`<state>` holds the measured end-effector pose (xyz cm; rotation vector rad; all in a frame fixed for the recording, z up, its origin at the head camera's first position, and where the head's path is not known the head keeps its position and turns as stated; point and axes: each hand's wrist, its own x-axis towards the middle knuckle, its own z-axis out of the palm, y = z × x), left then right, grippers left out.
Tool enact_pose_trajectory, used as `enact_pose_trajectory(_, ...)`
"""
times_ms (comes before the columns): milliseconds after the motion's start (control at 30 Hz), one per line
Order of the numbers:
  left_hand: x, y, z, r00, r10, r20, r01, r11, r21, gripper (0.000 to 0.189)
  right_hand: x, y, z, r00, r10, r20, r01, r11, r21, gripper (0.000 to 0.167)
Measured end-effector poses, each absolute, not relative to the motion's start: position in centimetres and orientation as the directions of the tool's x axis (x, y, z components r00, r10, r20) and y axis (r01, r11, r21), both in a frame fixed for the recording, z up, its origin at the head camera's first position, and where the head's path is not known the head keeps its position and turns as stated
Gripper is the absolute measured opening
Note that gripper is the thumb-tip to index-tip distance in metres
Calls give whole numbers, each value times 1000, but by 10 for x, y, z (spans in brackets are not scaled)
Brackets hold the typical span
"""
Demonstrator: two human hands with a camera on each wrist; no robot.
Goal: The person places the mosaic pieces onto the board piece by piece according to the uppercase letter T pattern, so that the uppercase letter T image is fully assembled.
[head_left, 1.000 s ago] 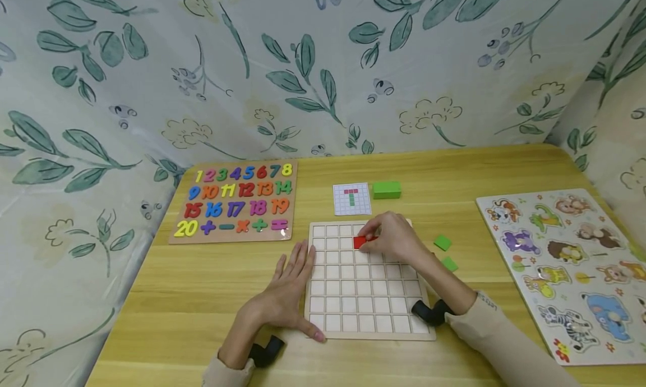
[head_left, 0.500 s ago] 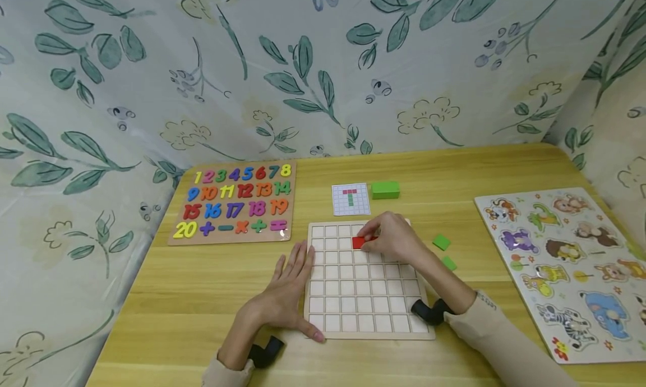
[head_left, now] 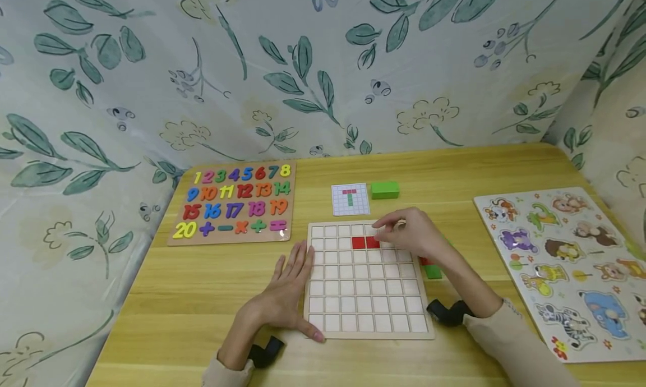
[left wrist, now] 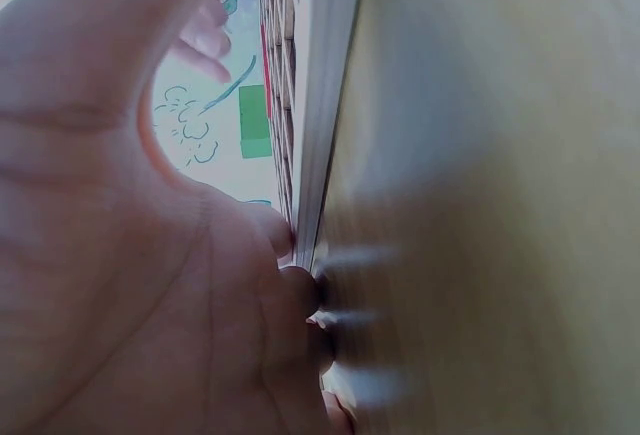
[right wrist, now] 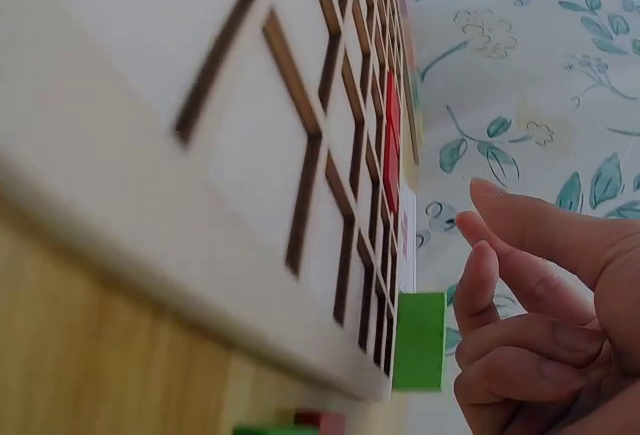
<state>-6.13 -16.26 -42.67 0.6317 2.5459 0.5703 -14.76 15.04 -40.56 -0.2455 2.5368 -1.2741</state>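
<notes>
A person in beige sleeves works at a yellowish wood-grain table [head_left: 166, 303], two flat red square tiles [head_left: 358, 243] seated side by side in a pale, square-celled wooden grid board [head_left: 349, 288]. The tiles occupy the second row from the far edge, in the fourth and fifth columns from the left. The right hand [head_left: 411, 233] hovers above the board just beside the right-hand tile, thumb and forefinger slightly apart and grasping nothing, the other fingers loosely curled. The left hand [head_left: 280, 294] lies well apart from the tiles and from the other hand, fingers spread along the board's left edge and thumb at its near left corner. Beyond the board sit a white gridded card [head_left: 350, 208] bearing a red-and-green T and, just beside it, a bright green rectangular block [head_left: 384, 190]. Near the board's right edge, partly hidden by the right forearm, are a red piece [head_left: 426, 261] and a green piece [head_left: 433, 272]. A colourful number board [head_left: 174, 238] lies at left, a white animal puzzle board [head_left: 525, 249] at right.
</notes>
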Motion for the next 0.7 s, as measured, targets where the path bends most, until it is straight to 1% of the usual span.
enact_pose_trajectory(233, -61, -163, -429, -792, 514, -330, 328, 813, 481, 161, -141, 197, -404, -934, -264, -239, 46, 575, -817, 32)
enact_pose_trajectory(333, -61, -163, -430, -792, 515, -327, 329, 812, 482, 161, -138, 213, -406, -932, -269, -244, 43, 586, -809, 32)
enact_pose_trajectory(467, -61, -163, -430, -792, 518, -323, 332, 810, 484, 162, -135, 229, -411, -919, -274, -283, 64, 606, -793, 33)
enact_pose_trajectory(700, -61, -163, -429, -793, 513, -327, 325, 811, 486, 161, -135, 242, -415, -883, -306, -356, 97, 623, -776, 29)
